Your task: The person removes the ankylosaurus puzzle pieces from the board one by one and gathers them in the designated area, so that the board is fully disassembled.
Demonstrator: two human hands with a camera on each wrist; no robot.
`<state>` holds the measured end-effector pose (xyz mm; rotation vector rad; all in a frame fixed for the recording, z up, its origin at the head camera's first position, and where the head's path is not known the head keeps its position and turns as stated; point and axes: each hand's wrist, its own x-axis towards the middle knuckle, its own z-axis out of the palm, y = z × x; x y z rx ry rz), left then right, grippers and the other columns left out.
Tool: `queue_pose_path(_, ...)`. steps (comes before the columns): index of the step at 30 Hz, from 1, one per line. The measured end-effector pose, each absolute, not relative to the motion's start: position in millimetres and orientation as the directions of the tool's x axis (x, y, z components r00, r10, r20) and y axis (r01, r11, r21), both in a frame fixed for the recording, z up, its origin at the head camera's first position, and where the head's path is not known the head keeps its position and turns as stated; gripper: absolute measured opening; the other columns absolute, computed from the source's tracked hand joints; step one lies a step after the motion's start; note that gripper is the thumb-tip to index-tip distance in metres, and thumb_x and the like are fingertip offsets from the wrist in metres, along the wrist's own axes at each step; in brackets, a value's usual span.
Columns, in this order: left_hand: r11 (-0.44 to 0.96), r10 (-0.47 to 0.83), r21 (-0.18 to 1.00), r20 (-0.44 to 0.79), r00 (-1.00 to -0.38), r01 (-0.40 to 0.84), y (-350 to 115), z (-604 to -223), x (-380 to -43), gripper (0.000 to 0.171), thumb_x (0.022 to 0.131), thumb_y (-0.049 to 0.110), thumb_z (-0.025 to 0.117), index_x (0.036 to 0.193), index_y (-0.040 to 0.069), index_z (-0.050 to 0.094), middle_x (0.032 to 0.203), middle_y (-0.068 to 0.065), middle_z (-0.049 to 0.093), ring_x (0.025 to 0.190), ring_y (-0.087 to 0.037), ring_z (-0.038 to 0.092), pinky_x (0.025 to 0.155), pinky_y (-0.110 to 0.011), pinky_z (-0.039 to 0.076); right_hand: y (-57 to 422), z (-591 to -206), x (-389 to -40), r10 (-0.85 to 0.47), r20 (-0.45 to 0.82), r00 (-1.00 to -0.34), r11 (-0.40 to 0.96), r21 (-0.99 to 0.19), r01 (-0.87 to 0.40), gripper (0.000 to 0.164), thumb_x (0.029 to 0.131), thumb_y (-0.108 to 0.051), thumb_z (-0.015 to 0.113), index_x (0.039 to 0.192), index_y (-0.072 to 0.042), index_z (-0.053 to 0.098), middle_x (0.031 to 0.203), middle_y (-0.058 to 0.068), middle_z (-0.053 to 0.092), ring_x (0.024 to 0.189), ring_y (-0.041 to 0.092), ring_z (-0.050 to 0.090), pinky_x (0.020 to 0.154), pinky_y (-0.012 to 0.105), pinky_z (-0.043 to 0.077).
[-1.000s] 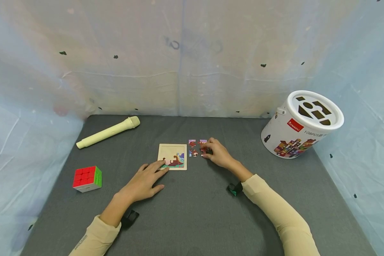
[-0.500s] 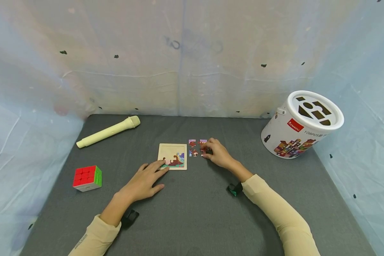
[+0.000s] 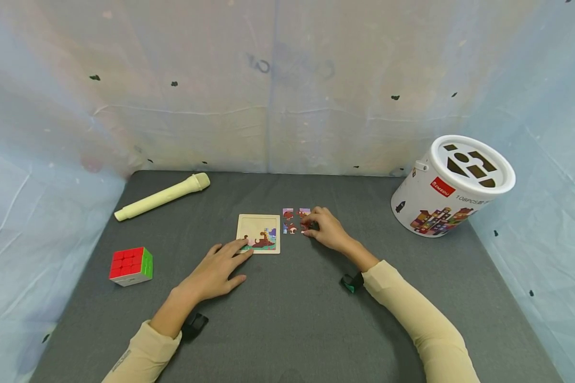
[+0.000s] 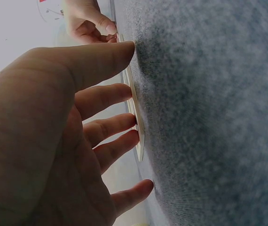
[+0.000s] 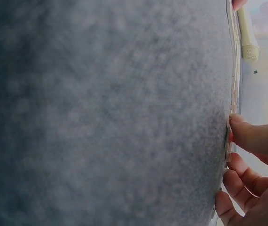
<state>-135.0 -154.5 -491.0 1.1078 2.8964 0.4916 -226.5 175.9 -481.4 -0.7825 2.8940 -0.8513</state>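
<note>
A square wooden puzzle tray [image 3: 259, 225] lies mid-table, with coloured dinosaur-picture pieces [image 3: 264, 242] along its lower part. My left hand [image 3: 215, 271] rests its outstretched fingertips on the tray's lower left corner; in the left wrist view the fingers meet the tray edge [image 4: 140, 136]. Right of the tray lie several loose puzzle pieces, among them a pink-topped one [image 3: 288, 213] and one with a mushroom [image 3: 290, 229]. My right hand [image 3: 329, 230] pinches a reddish puzzle piece [image 5: 229, 140] between thumb and forefinger, low at the table. The hand hides part of that piece.
A yellow toy microphone [image 3: 163, 197] lies at the back left. Nearer the left edge sits a red, green and white puzzle cube [image 3: 131, 267]. A white block bucket [image 3: 441, 197] with a shape-cutout lid stands at the back right. Plastic sheeting [image 3: 287, 122] surrounds the grey table.
</note>
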Motion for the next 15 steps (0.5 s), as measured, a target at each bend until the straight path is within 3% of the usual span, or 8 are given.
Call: queue_pose_path(15,0.705,0.652,0.285,0.102,-0.752,0.650,-154.5,-492.3,-135.7,0.063,0.093,0.032,0.072,0.146,0.005,0.051,0.154,-0.019,0.040,0.141,-0.034,0.038,0.104,-0.064,0.034,175.5,-480.7,-225.6,-0.460,0.111,-0.881,0.728,-0.521,-0.445,0.027,0.085,-0.011,0.079,0.111,-0.005,0.074,0.106,0.008,0.060,0.095,0.025,0.050,0.077,0.040,0.044)
